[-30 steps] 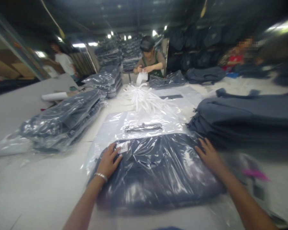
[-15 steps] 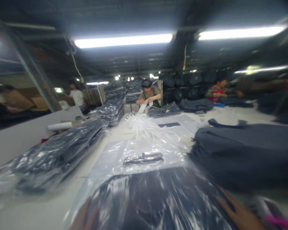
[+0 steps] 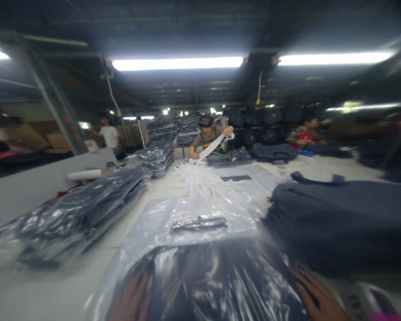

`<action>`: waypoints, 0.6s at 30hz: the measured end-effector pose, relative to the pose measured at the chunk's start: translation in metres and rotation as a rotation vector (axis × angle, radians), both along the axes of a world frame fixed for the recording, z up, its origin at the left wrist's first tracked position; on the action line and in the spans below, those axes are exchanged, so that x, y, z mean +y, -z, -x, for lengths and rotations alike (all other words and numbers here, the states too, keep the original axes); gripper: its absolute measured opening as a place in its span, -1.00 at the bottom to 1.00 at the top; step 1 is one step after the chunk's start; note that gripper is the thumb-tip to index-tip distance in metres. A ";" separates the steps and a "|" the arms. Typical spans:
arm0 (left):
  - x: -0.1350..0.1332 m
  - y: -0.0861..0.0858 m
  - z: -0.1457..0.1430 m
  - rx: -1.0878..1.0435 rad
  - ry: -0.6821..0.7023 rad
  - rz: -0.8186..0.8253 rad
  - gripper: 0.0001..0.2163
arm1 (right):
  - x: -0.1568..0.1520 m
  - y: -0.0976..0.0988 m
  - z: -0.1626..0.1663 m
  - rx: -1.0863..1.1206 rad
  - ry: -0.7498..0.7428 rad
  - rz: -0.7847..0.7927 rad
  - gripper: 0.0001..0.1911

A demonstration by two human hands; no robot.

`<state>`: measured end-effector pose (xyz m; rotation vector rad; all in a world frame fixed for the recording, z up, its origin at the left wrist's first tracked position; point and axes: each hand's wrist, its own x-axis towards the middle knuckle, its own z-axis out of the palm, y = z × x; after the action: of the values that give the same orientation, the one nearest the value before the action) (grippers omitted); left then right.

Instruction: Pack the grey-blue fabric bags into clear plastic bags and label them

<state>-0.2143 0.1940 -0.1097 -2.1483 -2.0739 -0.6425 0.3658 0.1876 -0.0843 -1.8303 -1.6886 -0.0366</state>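
Observation:
Directly before me lies a dark navy fabric bag (image 3: 220,276) in a shiny clear plastic bag. My left hand (image 3: 130,294) touches its left side, fingers stretched out and partly blurred. On the opposite side is my right hand (image 3: 316,292), its fingers apart against the package's edge. The lower parts of both hands are out of frame. Just beyond lies a flat clear plastic bag (image 3: 153,218) with a dark strip (image 3: 198,224) showing on it.
Plastic-wrapped dark bags (image 3: 83,209) are stacked at left. A large unwrapped navy bag (image 3: 341,218) stands at right. White strips (image 3: 203,180) lie mid-table; behind them a co-worker (image 3: 209,138) holds a white strip. A blurred device with a pink part (image 3: 377,301) sits lower right.
My left hand has moved slightly up and right along the package; my right hand has shifted a little left. The co-worker has stretched the white strip out diagonally. The view has tilted slightly up.

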 end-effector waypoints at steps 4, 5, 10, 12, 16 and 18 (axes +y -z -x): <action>-0.010 -0.016 -0.014 -0.005 -0.047 0.003 -0.51 | -0.007 0.000 0.001 0.014 0.015 -0.008 -0.54; -0.011 -0.018 -0.016 -0.011 -0.056 0.005 -0.51 | -0.007 0.000 0.001 0.017 0.014 -0.007 -0.54; -0.012 -0.022 -0.020 -0.028 -0.072 0.014 -0.52 | -0.008 0.001 0.001 0.020 0.014 0.009 -0.56; -0.012 -0.023 -0.021 -0.025 -0.077 0.014 -0.52 | -0.009 0.000 0.002 0.024 0.017 0.013 -0.55; -0.013 -0.028 -0.025 -0.024 -0.074 0.012 -0.51 | -0.009 -0.002 0.003 0.033 0.022 0.016 -0.57; -0.014 -0.032 -0.027 -0.029 -0.070 0.010 -0.50 | -0.009 -0.003 0.003 0.039 0.023 0.024 -0.56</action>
<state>-0.1874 0.1800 -0.0781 -2.0738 -2.1605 -0.6605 0.3628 0.1787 -0.0809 -1.8560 -1.6483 0.0093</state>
